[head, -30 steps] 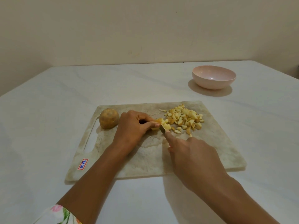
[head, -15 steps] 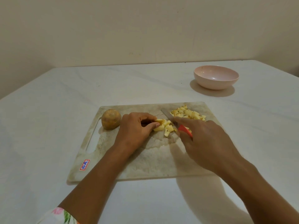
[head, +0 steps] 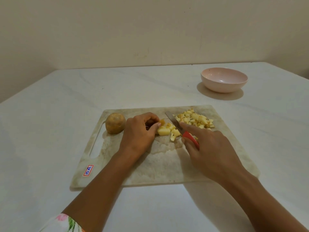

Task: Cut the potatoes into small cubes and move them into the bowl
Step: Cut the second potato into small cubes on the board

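Left hand (head: 139, 131) pinches potato piece (head: 163, 130); right hand (head: 212, 151) grips knife (head: 179, 127) (red handle), frame centre, on cutting board (head: 167, 168).

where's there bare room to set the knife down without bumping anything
Crowded: the far half of the cutting board, with whole potato, left hand on the potato piece, knife in the right hand, cube pile. Free: the board's near middle between the forearms, the table from the board's far edge to the bowl, and left of the board.
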